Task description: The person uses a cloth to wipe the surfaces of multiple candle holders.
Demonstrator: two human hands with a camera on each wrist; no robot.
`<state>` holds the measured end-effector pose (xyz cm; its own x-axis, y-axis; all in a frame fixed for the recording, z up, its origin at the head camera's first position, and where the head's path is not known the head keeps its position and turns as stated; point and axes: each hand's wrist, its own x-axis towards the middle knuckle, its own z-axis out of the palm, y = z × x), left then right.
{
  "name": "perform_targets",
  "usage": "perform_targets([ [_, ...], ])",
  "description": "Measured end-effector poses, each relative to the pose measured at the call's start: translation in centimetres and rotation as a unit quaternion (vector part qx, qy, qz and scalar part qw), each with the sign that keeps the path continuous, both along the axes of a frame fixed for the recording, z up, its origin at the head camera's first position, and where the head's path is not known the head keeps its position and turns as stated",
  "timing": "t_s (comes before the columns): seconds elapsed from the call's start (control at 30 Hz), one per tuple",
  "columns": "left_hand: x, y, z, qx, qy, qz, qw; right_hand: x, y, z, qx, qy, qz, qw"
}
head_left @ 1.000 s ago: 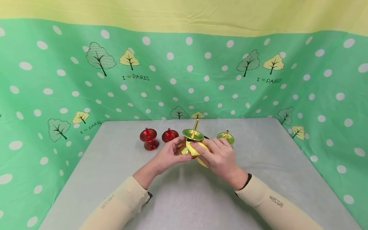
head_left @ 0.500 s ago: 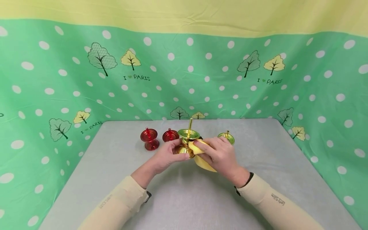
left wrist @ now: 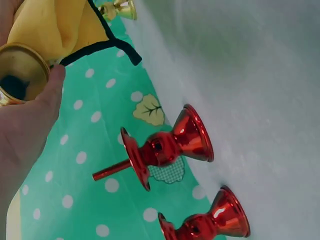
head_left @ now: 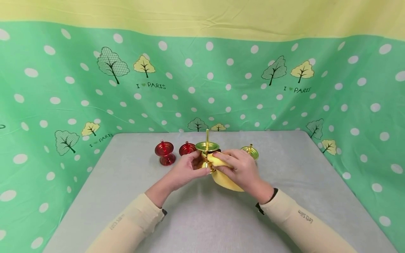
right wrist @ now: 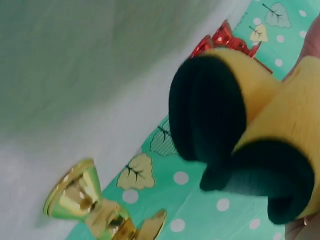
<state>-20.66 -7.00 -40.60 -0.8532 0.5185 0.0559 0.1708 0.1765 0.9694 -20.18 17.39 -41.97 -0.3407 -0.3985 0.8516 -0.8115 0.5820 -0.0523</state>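
Observation:
My left hand (head_left: 186,170) grips the base of a gold candlestick (head_left: 206,147) held upright above the grey table (head_left: 202,218). In the left wrist view its gold base (left wrist: 17,75) shows by my thumb. My right hand (head_left: 238,168) pinches a yellow cloth (head_left: 226,179) with a black edge against the candlestick's stem. The cloth (left wrist: 60,27) fills the top left of the left wrist view, and its folded yellow and black layers (right wrist: 235,130) fill the right wrist view.
Two red candlesticks (head_left: 164,153) (head_left: 187,148) stand left of my hands, also seen from the left wrist (left wrist: 165,147) (left wrist: 210,220). A second gold candlestick (head_left: 250,151) stands to the right (right wrist: 95,205). A green dotted curtain (head_left: 63,88) walls in the table.
The gold candlestick has swung from tilted right to upright. My right hand slid the yellow cloth along its stem and moved slightly left.

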Motion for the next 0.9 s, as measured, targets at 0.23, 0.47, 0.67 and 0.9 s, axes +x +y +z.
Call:
perform_targets([
  [0.23, -0.4, 0.5, -0.3, -0.018, 0.022, 0.001, 0.9996, -0.2, -0.2, -0.1, -0.035, -0.074, 0.029, 0.996],
  [0.47, -0.9, 0.5, -0.6, 0.058, -0.052, 0.017, 0.9968, -0.6, -0.1, 0.1, -0.075, -0.184, 0.037, 0.979],
  [0.67, -1.3, 0.7, -0.8, 0.066, -0.074, 0.047, 0.9939, -0.5, -0.1, 0.4, -0.104, -0.305, 0.040, 0.946],
  [0.9, -0.8, 0.8, -0.7, 0.062, -0.087, 0.062, 0.9924, -0.9, 0.1, 0.2, -0.075, -0.317, 0.057, 0.944],
])
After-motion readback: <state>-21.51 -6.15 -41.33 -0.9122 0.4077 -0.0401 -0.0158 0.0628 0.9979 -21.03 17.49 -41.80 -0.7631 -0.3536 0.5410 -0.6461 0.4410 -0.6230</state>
